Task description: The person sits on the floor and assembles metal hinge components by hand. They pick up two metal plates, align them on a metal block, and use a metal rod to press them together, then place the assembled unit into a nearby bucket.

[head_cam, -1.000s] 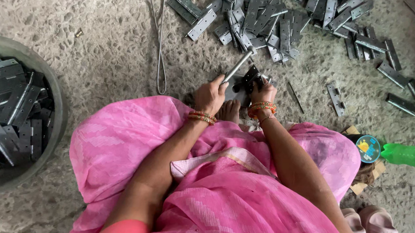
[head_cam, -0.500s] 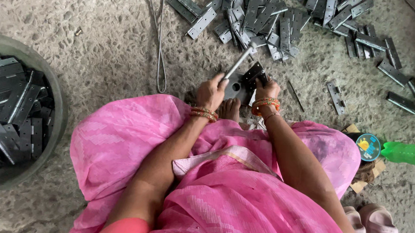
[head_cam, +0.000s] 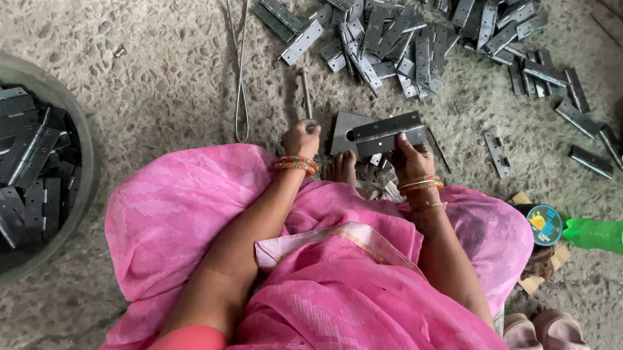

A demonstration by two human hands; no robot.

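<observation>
Steel, grey and dull: in the head view the right hand (head_cam: 412, 156) presses a hinge (head_cam: 388, 131) flat on a small metal plate (head_cam: 344, 130) at about twelve o'clock from the person's bare foot (head_cam: 341, 168). The fingers are closed over the hinge's near edge. The left hand (head_cam: 301, 138) is clamped round the lower end of a metal rod (head_cam: 305, 95), which points up toward twelve o'clock, just beside the plate at its nine o'clock. The hinge looks stiff, fairly heavy for its size and hard-edged, likely slick; it would best be gripped across a leaf, away from the knuckle. A heap of loose hinges (head_cam: 421, 37) lies at twelve to one o'clock, and a round tub (head_cam: 86, 147) of hinges sits at nine o'clock. A green bottle (head_cam: 607, 236) lies at three o'clock.
</observation>
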